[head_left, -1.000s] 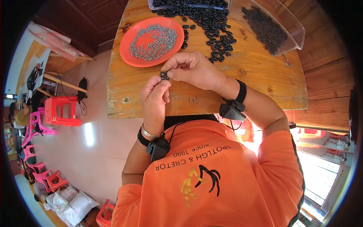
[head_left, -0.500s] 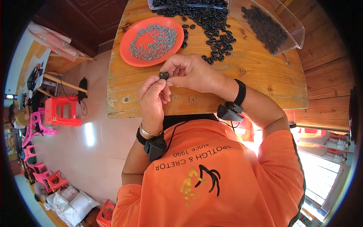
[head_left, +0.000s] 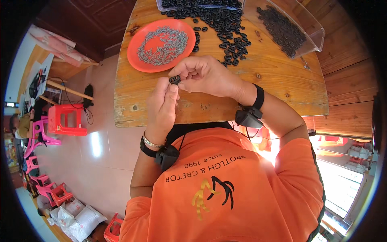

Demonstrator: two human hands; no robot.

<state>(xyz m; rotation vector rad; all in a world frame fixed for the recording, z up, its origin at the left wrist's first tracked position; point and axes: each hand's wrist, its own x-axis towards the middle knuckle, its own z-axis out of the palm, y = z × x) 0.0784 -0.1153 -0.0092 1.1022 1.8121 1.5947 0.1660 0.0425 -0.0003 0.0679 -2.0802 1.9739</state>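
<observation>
Above the table's near edge, both hands meet at a small black oval plastic piece (head_left: 174, 79) with two holes. My left hand (head_left: 162, 105) pinches it from below between thumb and fingers. My right hand (head_left: 206, 77) closes on it from the right, thumb and forefinger at its edge, the other fingers curled. Whether something small is also in the right fingers is hidden. Just beyond the hands lies a red-orange plate (head_left: 135, 56) with many small grey metal pins or screws (head_left: 177, 40). Loose black oval pieces (head_left: 231, 30) spread over the table to its right.
A clear bin (head_left: 316, 40) at the far right holds more small black parts. Another clear container (head_left: 201, 5) with black pieces stands at the far edge of the wooden table (head_left: 258, 90). Red and pink plastic stools (head_left: 66, 119) stand on the floor to the left.
My left hand has turned slightly and its wrist has shifted left. The fingers of both hands have closed more tightly around the black piece, which is tilted a little.
</observation>
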